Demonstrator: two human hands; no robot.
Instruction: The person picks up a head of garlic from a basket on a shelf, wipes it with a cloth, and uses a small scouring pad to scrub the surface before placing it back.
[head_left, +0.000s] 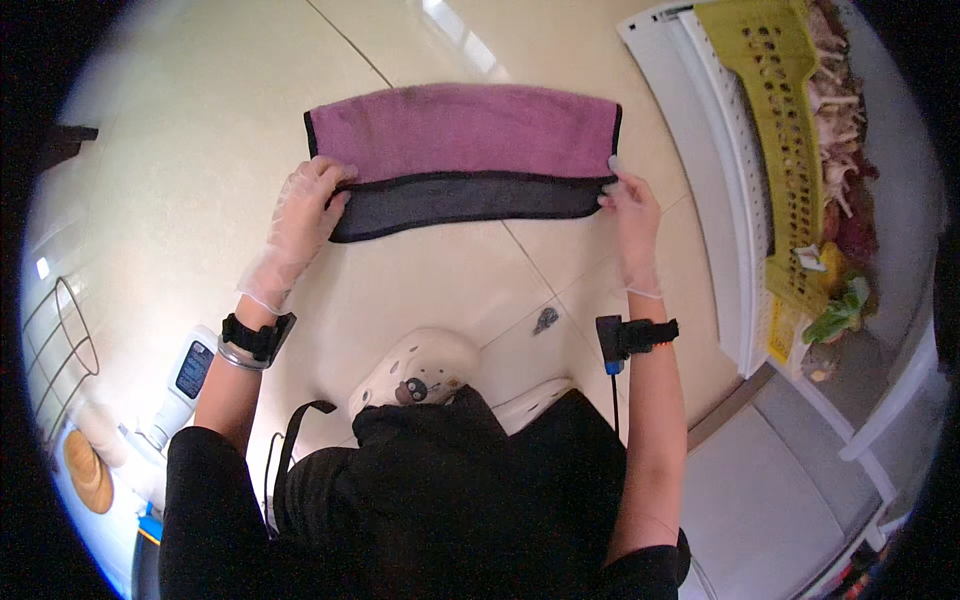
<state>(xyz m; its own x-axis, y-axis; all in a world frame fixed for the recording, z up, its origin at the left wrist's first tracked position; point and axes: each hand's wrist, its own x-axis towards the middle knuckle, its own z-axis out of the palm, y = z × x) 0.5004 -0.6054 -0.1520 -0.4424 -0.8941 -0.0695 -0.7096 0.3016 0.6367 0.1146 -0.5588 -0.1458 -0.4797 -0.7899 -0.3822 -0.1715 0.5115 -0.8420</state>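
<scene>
A purple cloth with black edging (465, 131) lies spread wide on or just above the tiled floor in front of me. Along its near side runs a dark grey strip (472, 201), also edged in black, which looks like the cloth's folded-over other face. My left hand (304, 206), in a clear disposable glove, pinches the left end where purple meets grey. At the right end, my right hand (632, 206), gloved the same way, holds the matching corner between thumb and fingers. Black straps circle both wrists.
Cream clogs (420, 367) on my feet stand close below the cloth. To the right, a white shelf unit (697, 187) carries a yellow-green perforated basket (780, 90) beside produce. A dark drain-like spot (546, 321) marks the floor. A wire rack (60, 337) stands at far left.
</scene>
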